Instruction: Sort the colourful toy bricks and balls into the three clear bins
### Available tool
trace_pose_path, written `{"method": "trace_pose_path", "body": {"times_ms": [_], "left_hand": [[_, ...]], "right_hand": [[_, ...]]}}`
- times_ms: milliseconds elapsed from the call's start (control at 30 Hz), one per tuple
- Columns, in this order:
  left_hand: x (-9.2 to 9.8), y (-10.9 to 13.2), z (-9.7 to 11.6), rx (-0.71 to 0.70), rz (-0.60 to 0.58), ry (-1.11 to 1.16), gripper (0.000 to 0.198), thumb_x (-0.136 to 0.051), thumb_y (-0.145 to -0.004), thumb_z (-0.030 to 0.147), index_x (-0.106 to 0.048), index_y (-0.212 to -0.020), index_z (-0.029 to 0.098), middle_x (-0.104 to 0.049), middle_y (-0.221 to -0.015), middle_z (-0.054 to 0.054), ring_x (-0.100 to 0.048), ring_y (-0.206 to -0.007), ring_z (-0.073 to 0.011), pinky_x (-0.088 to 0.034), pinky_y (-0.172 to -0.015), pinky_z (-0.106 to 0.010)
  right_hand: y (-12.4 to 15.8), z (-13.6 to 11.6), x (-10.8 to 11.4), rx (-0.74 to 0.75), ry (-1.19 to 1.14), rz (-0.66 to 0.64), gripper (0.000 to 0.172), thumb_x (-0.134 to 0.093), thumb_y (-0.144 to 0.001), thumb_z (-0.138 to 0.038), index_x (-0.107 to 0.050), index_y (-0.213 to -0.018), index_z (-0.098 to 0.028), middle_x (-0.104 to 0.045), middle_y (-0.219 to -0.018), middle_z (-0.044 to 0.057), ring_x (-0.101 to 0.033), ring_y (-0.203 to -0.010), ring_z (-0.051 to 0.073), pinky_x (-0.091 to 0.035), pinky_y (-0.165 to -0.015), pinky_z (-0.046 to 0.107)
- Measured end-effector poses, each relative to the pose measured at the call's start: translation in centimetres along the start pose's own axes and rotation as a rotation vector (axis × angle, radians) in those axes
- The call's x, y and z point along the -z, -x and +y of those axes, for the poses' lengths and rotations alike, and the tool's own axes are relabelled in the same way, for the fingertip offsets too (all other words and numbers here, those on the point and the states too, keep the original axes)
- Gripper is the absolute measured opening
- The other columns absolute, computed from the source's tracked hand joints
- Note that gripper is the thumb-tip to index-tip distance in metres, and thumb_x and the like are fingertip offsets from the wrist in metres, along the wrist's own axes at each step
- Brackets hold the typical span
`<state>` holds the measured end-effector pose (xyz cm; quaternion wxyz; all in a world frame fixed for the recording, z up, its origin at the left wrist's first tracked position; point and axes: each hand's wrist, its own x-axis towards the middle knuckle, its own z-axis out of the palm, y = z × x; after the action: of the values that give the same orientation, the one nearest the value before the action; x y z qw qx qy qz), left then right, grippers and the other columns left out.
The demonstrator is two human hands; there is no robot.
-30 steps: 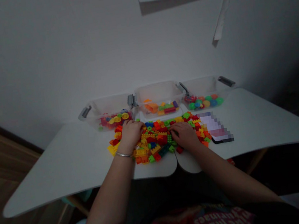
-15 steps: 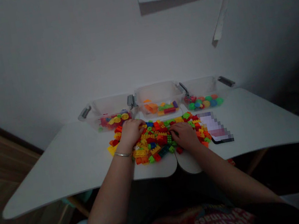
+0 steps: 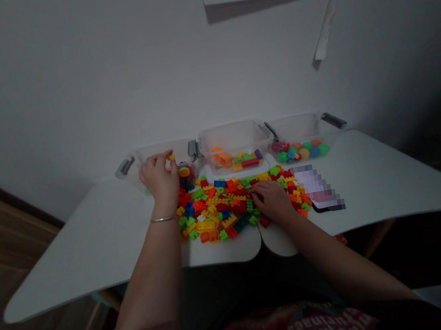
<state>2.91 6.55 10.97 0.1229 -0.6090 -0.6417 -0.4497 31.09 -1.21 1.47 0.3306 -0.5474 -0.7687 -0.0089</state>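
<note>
One small yellow piece [image 3: 171,157] sits in the left hand [image 3: 160,179], its grip nearly closed, thumb and fingertips pinching, seen against the left clear bin [image 3: 180,145]. The right hand [image 3: 272,199] lies low on the loose pile of bricks [image 3: 224,207], fingers curled; in this dim light I cannot tell whether its grip has hold of anything. That pile spreads over the white tabletop [image 3: 85,241], with a phone [image 3: 316,187], partly pixelated, just beside it. Behind stand the middle bin [image 3: 234,134], holding bricks, and the right bin [image 3: 298,125], holding coloured balls.
</note>
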Motion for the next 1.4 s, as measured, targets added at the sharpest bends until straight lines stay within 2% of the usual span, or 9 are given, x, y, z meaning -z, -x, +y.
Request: {"method": "trace_pose_path", "body": {"times_ms": [233, 533, 667, 800, 933, 1067, 1133, 1233, 1400], "left_hand": [[-0.6, -0.6, -1.7, -0.013, -0.202, -0.122, 0.037, -0.048, -0.093, 0.025, -0.071, -0.122, 0.021, -0.070, -0.117, -0.013, -0.059, -0.116, -0.0313, -0.035, -0.110, -0.053], [-1.2, 1.0, -1.9, -0.109, -0.209, -0.198, 0.051, -0.034, -0.097, 0.038, -0.069, -0.127, 0.018, -0.070, -0.123, -0.015, -0.052, -0.123, -0.0344, -0.015, -0.120, -0.060], [-1.1, 1.3, -2.1, -0.123, -0.209, -0.196, 0.053, -0.039, -0.094, 0.040, -0.061, -0.137, 0.019, -0.064, -0.136, -0.013, -0.047, -0.131, -0.0336, -0.011, -0.122, -0.059], [-0.7, 1.1, -1.9, -0.113, -0.282, -0.231, 0.058, -0.046, -0.090, 0.038, -0.052, -0.145, 0.021, -0.054, -0.149, -0.010, -0.039, -0.141, -0.0344, -0.010, -0.123, -0.060], [0.0, 1.2, -0.6, -0.051, -0.266, -0.210, 0.056, -0.050, -0.089, 0.038, -0.053, -0.144, 0.026, -0.043, -0.158, -0.009, -0.029, -0.148, -0.0352, -0.016, -0.121, -0.060], [0.7, 2.2, 1.6, -0.160, -0.183, -0.079, 0.043, -0.052, -0.090, 0.033, -0.064, -0.131, 0.024, -0.057, -0.145, -0.009, -0.040, -0.140, -0.0319, -0.029, -0.118, -0.053], [0.8, 2.9, 2.7, -0.298, -0.260, -0.023, 0.037, -0.052, -0.091, 0.030, -0.068, -0.124, 0.023, -0.064, -0.135, -0.009, -0.048, -0.131, -0.0296, -0.035, -0.113, -0.049], [0.7, 4.3, 4.2, -0.457, -0.477, -0.004, 0.029, -0.052, -0.093, 0.027, -0.073, -0.112, 0.023, -0.071, -0.116, -0.009, -0.058, -0.115, -0.0271, -0.044, -0.104, -0.044], [0.0, 6.3, 5.7, -0.384, -0.646, -0.118, 0.028, -0.052, -0.094, 0.030, -0.076, -0.105, 0.021, -0.075, -0.104, -0.009, -0.065, -0.102, -0.0251, -0.049, -0.094, -0.037]], "right_hand": [[0.0, 0.0, 0.2, 0.006, 0.010, -0.009, 0.017, -0.057, -0.090, -0.019, -0.073, -0.090, -0.021, -0.077, -0.102, 0.007, -0.067, -0.099, 0.025, -0.047, -0.095, 0.040], [-0.1, -0.1, 0.1, 0.005, 0.015, -0.010, 0.017, -0.057, -0.090, -0.018, -0.073, -0.089, -0.020, -0.077, -0.103, 0.007, -0.067, -0.098, 0.025, -0.047, -0.094, 0.040], [0.0, 0.0, 0.1, 0.006, 0.007, -0.010, 0.017, -0.057, -0.090, -0.018, -0.074, -0.091, -0.020, -0.076, -0.104, 0.007, -0.067, -0.100, 0.025, -0.047, -0.095, 0.040], [0.0, 0.0, 0.1, 0.003, 0.005, -0.010, 0.017, -0.056, -0.091, -0.019, -0.074, -0.091, -0.020, -0.077, -0.104, 0.007, -0.066, -0.100, 0.025, -0.046, -0.095, 0.040], [0.0, 0.0, 0.1, 0.002, 0.005, -0.004, 0.017, -0.056, -0.090, -0.019, -0.073, -0.089, -0.021, -0.076, -0.103, 0.007, -0.067, -0.099, 0.024, -0.046, -0.095, 0.040], [0.0, -0.1, 0.2, 0.004, 0.002, -0.005, 0.017, -0.056, -0.090, -0.019, -0.073, -0.090, -0.021, -0.076, -0.103, 0.007, -0.067, -0.099, 0.024, -0.047, -0.095, 0.040], [0.0, -0.2, 0.2, 0.000, -0.001, -0.006, 0.018, -0.055, -0.091, -0.020, -0.074, -0.090, -0.021, -0.076, -0.103, 0.007, -0.066, -0.099, 0.024, -0.046, -0.096, 0.041], [0.0, -0.3, 0.3, -0.006, -0.006, -0.014, 0.019, -0.055, -0.091, -0.019, -0.074, -0.091, -0.021, -0.076, -0.103, 0.007, -0.066, -0.100, 0.024, -0.046, -0.096, 0.041], [-0.1, -0.3, 0.3, -0.012, 0.000, -0.029, 0.019, -0.055, -0.091, -0.020, -0.074, -0.092, -0.022, -0.076, -0.104, 0.007, -0.066, -0.101, 0.024, -0.045, -0.096, 0.041]]}}
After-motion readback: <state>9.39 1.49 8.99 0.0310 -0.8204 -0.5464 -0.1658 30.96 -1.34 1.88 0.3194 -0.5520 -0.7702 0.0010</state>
